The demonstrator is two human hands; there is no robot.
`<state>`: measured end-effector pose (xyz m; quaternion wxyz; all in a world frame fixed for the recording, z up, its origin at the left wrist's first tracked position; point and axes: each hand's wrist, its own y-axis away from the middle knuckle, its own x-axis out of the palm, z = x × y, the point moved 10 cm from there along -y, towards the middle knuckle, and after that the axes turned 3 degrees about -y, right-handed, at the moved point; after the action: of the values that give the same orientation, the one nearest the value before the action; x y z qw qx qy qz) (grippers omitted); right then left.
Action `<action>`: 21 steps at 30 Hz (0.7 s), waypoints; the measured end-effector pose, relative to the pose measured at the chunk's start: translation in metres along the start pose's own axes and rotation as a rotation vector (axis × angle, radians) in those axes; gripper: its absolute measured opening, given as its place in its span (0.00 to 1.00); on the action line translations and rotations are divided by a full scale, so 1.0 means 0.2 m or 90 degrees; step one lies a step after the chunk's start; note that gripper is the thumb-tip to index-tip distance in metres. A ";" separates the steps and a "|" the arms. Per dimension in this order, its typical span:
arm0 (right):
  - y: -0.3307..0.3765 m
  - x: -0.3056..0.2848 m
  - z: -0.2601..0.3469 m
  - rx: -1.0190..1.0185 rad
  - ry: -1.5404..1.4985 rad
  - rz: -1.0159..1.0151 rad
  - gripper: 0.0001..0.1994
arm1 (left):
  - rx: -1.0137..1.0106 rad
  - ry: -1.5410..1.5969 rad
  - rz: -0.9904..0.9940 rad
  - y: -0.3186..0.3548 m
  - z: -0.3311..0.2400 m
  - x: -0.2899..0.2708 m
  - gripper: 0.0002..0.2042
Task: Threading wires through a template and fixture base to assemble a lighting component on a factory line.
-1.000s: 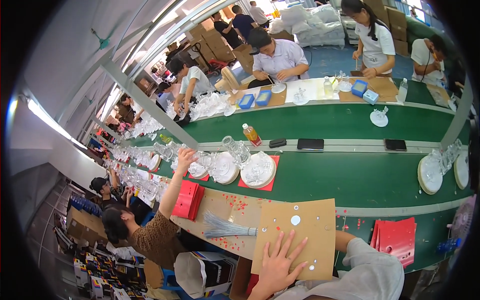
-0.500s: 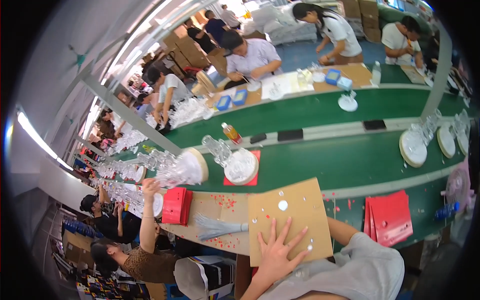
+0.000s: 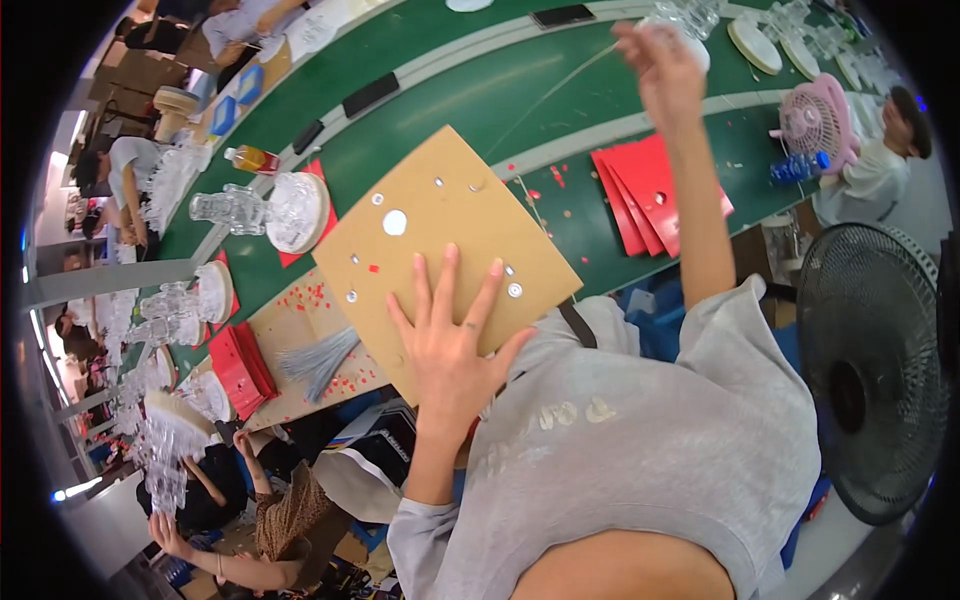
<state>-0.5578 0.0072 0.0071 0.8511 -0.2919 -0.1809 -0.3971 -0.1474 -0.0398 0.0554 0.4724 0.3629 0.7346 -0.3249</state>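
Observation:
My left hand (image 3: 445, 350) lies spread on a square brown cardboard sheet (image 3: 415, 265) that has several round holes or spots in it. My right arm stretches far across the green belt. At its end my right hand (image 3: 665, 75) is bent and blurred beside a clear plastic piece on a round white base (image 3: 690, 45); whether it touches or grips the base I cannot make out. A thin pale line runs over the belt towards its fingers. Red square sheets (image 3: 665, 190) lie in a stack below that forearm.
Another clear piece on a round base (image 3: 298, 213) rests on a red sheet. Grey wire ties (image 3: 320, 362) and red scraps lie near a second red stack (image 3: 242, 370). At left a co-worker's hand (image 3: 170, 535) raises a clear piece. A black fan (image 3: 870, 370) stands at right.
The view has swung to the right and tilted. My right hand, hidden behind the cardboard before, now reaches out over the belt. My left hand stays flat on the sheet.

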 end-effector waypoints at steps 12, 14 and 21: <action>0.97 1.19 0.35 -0.408 0.583 0.772 0.17 | 0.079 0.028 -0.094 0.07 -0.03 -0.06 0.33; 1.00 1.12 0.25 -0.314 0.627 0.768 0.16 | 0.082 0.037 -0.093 0.07 -0.04 -0.06 0.33; 1.02 1.10 0.24 -0.332 0.670 0.819 0.17 | 0.072 0.047 -0.084 0.06 -0.03 -0.05 0.33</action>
<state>-0.2661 0.0181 0.0904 0.7893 -0.3016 0.5327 0.0486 -0.1368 -0.0309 0.0646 0.4011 0.3516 0.7544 -0.3826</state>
